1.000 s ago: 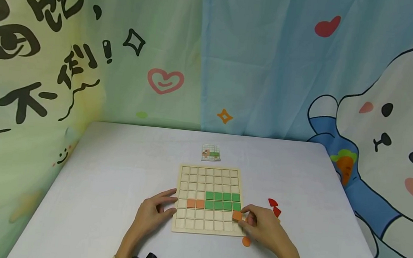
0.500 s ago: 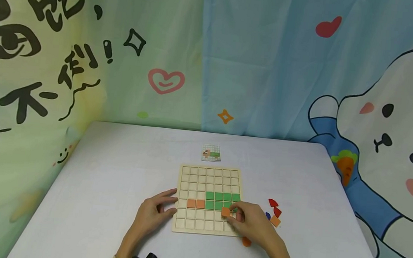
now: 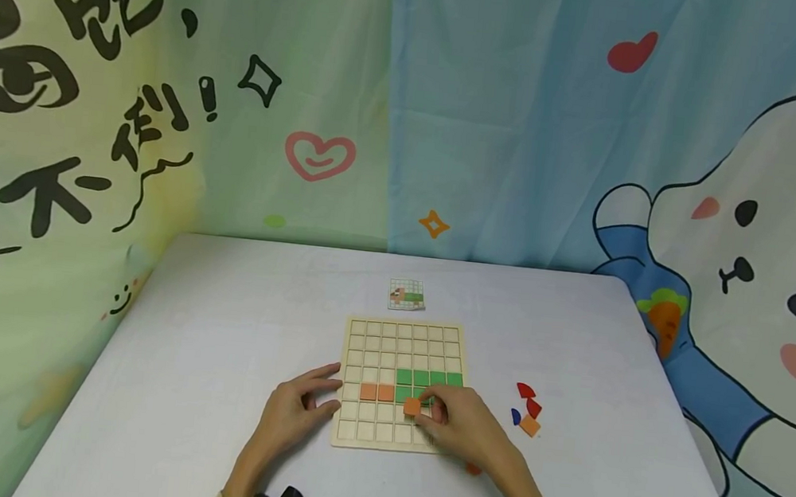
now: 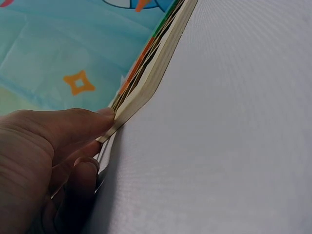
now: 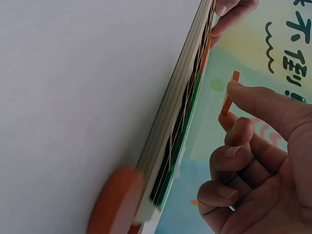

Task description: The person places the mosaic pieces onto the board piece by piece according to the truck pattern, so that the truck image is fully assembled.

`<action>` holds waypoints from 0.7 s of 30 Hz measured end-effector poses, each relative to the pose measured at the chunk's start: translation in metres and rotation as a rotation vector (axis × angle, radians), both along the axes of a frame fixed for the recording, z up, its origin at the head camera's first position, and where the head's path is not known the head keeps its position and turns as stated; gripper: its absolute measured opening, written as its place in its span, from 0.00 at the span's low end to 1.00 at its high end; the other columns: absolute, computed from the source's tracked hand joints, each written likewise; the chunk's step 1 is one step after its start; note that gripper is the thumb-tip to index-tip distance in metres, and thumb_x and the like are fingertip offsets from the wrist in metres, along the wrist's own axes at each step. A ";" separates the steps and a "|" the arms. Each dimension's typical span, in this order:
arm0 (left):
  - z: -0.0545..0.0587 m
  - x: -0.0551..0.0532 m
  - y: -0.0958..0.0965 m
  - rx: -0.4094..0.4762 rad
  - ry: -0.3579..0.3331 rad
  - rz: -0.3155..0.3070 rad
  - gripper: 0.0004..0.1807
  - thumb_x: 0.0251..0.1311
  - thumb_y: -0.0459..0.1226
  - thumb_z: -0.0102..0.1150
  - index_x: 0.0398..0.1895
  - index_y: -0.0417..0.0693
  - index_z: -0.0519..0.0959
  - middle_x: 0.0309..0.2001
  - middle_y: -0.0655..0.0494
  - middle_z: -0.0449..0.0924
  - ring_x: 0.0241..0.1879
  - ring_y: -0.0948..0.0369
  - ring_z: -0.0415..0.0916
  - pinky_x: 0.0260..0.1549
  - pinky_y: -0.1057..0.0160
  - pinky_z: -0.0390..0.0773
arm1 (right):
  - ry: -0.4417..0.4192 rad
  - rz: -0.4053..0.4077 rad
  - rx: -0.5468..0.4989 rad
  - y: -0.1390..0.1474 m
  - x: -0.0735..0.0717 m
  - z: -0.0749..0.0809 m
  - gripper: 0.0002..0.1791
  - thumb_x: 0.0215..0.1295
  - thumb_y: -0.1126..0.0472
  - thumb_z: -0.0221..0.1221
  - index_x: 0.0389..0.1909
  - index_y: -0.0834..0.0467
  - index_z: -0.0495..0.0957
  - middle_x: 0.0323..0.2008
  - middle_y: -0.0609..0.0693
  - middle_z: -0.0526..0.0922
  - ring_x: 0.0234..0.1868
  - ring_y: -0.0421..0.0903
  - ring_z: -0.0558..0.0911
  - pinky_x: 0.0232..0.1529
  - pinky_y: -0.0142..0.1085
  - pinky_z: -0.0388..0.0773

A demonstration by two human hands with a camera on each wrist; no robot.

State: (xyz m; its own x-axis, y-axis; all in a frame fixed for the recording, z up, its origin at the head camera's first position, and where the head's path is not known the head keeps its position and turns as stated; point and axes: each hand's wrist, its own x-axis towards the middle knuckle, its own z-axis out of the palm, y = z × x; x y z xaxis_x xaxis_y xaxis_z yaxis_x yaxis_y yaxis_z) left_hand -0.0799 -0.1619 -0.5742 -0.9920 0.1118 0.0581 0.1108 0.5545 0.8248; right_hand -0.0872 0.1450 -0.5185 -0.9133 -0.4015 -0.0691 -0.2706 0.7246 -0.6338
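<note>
Since the earlier frame, the square orange tile (image 3: 412,407) has moved leftward over the pale wooden grid board (image 3: 383,433), carried by the nearer right hand (image 3: 460,424), which pinches it between thumb and finger. It lies left of this grip, raised above the board (being square, it shows no long axis). The left hand (image 3: 291,408), fingers relaxed, touches the board's left edge. Below spreads a white table (image 3: 216,343); behind hangs a printed curtain (image 3: 510,131).

Orange square (image 3: 412,407) in right grip (image 3: 465,425) now farther left
</note>
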 end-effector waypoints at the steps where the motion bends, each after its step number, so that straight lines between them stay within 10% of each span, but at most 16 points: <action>1: 0.000 0.000 0.000 0.001 -0.001 -0.001 0.17 0.57 0.35 0.78 0.51 0.51 0.91 0.66 0.59 0.85 0.21 0.73 0.66 0.23 0.72 0.66 | 0.001 0.001 0.000 -0.002 0.000 0.000 0.10 0.66 0.53 0.73 0.44 0.52 0.88 0.19 0.36 0.72 0.21 0.31 0.68 0.26 0.28 0.68; 21: 0.000 0.000 -0.001 0.015 -0.007 -0.006 0.18 0.57 0.35 0.78 0.52 0.51 0.91 0.66 0.59 0.85 0.21 0.73 0.66 0.22 0.72 0.66 | 0.042 0.077 0.036 -0.041 -0.012 0.005 0.12 0.68 0.53 0.71 0.48 0.55 0.87 0.19 0.36 0.70 0.20 0.31 0.65 0.26 0.28 0.65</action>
State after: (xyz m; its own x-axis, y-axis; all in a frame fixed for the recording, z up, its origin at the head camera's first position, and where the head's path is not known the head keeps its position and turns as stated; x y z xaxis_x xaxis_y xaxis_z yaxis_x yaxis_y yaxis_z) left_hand -0.0801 -0.1625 -0.5740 -0.9917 0.1170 0.0526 0.1080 0.5411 0.8340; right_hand -0.0994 0.1036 -0.5133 -0.8820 -0.4689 -0.0473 -0.3522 0.7224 -0.5950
